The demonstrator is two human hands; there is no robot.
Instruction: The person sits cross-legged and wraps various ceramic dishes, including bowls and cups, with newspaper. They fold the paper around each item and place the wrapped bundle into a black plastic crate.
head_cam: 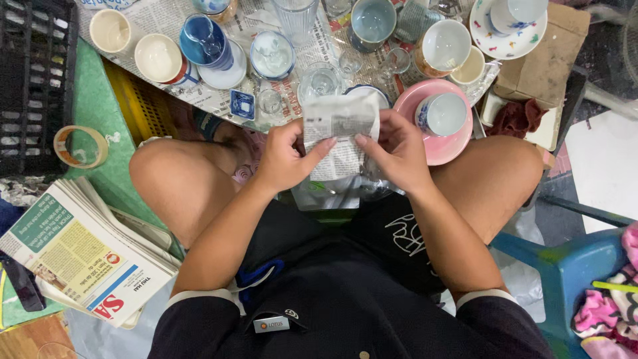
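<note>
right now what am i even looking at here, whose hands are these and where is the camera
The single picture comes from a camera worn on a seated person's head, looking straight down at their own lap and hands. There is no machine here.

The left hand and right hand both grip a bundle wrapped in newspaper, held above the knees. What is inside the paper cannot be seen.

Beyond the hands, crockery and glassware lie on spread newspaper: a pink saucer carrying a cup, a blue glass, a cream cup and more.

To the person's left lie a stack of newspapers, a roll of tape and a black crate.
</note>
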